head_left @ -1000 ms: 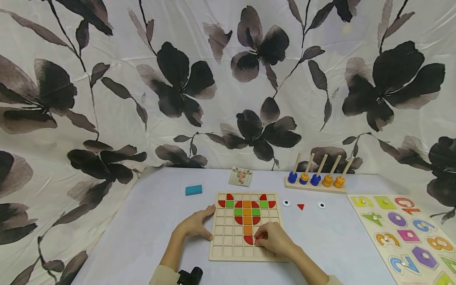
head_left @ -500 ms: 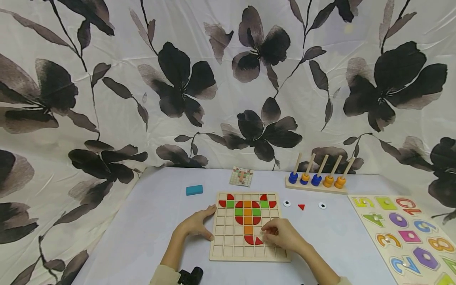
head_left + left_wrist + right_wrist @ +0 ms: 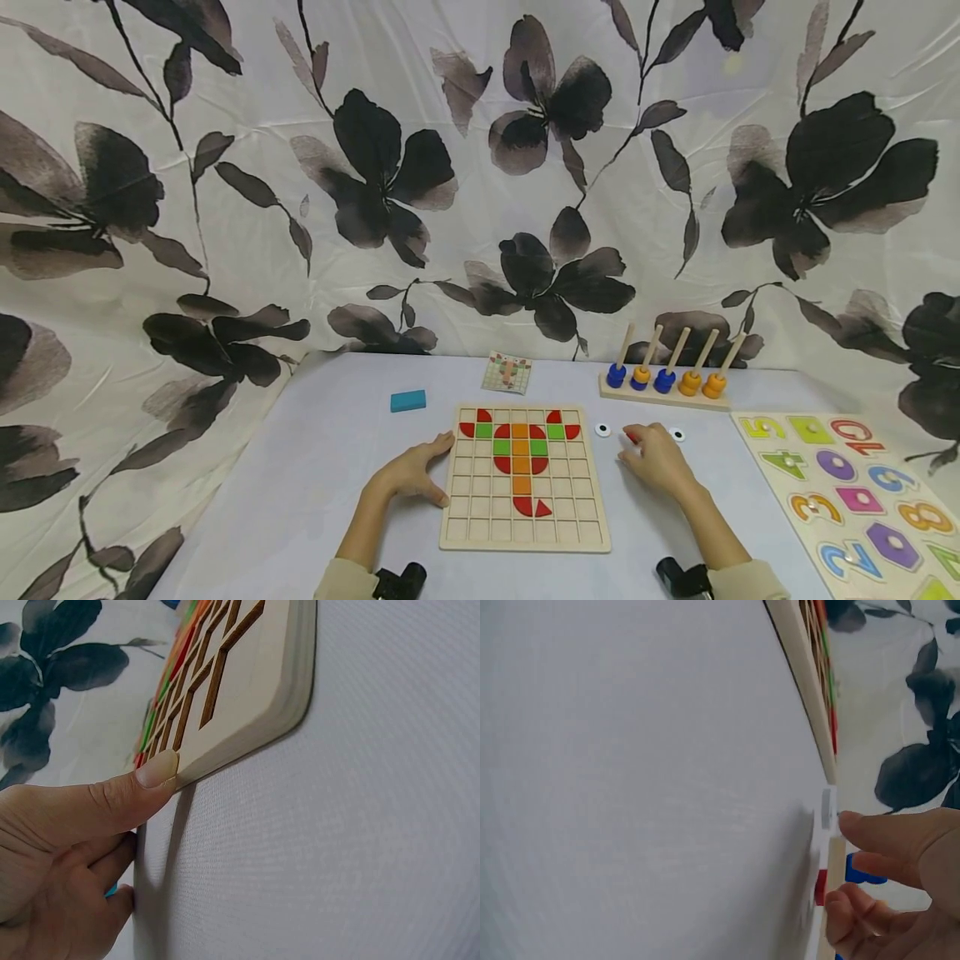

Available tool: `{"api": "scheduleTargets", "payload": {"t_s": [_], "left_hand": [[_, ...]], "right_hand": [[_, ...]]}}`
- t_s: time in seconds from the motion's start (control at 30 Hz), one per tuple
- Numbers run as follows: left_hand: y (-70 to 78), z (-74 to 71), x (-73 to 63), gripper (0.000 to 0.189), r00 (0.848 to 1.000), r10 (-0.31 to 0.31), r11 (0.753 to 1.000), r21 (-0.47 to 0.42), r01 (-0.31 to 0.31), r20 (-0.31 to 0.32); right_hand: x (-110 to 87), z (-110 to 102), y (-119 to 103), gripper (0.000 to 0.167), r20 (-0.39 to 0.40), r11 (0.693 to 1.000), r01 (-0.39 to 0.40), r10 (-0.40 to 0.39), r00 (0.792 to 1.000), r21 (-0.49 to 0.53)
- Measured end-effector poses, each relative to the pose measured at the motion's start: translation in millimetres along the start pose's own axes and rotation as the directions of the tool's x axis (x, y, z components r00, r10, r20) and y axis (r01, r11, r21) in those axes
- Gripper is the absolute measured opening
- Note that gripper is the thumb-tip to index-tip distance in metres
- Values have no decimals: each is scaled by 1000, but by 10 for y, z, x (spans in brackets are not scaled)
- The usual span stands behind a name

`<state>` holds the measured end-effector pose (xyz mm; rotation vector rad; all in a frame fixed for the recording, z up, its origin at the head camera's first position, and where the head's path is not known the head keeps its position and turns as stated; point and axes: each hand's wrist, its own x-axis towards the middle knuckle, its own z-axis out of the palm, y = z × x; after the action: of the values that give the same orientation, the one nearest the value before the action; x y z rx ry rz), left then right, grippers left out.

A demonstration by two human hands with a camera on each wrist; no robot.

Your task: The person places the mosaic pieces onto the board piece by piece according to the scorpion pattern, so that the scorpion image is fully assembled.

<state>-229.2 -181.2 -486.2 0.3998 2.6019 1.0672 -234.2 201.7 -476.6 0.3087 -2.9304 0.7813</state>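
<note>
A wooden grid board [image 3: 480, 547] lies on the table, with red, green and orange pieces set in its cells. My left hand [image 3: 411, 472] is at the board's left side, fingers spread; in the left wrist view its thumb [image 3: 159, 771] touches the board's edge. To the right of the board my right hand [image 3: 660, 458] is over a red triangle [image 3: 632, 436], which its fingers partly hide. The right wrist view has this hand's fingertips apart near the red piece [image 3: 821, 887]. A second red triangle [image 3: 542, 507] sits askew in the lower board.
White discs with black dots, one left [image 3: 602, 430] and one right [image 3: 677, 435], flank the right hand. Behind stand a peg stacker [image 3: 663, 402], a picture card [image 3: 506, 372] and a blue block [image 3: 408, 401]. A number puzzle board [image 3: 813, 533] lies at right.
My right hand has let go of a red triangle on the lower board and moved right and away to the loose red triangle. The left hand stays put.
</note>
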Motion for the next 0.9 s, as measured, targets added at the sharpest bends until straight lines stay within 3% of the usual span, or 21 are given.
{"api": "scheduleTargets", "payload": {"t_s": [0.17, 0.3, 0.6, 0.73, 0.9], "left_hand": [[-3, -2, -4, 101, 1000, 7, 1000, -4, -7, 10], [-3, 1, -2, 101, 1000, 10, 1000, -4, -10, 12], [10, -5, -5, 101, 1000, 0, 1000, -4, 0, 8], [13, -10, -10, 101, 1000, 0, 1000, -5, 0, 12], [16, -12, -15, 101, 1000, 9, 1000, -2, -9, 12]], "right_hand": [[49, 22, 53, 31, 84, 999, -17, 20, 996, -45], [82, 49, 76, 23, 77, 997, -6, 11, 997, -72], [73, 14, 148, 8, 33, 998, 19, -21, 999, 58], [56, -27, 201, 12, -8, 994, -22, 23, 1000, 106], [73, -58, 257, 29, -54, 995, -41, 46, 997, 90]]}}
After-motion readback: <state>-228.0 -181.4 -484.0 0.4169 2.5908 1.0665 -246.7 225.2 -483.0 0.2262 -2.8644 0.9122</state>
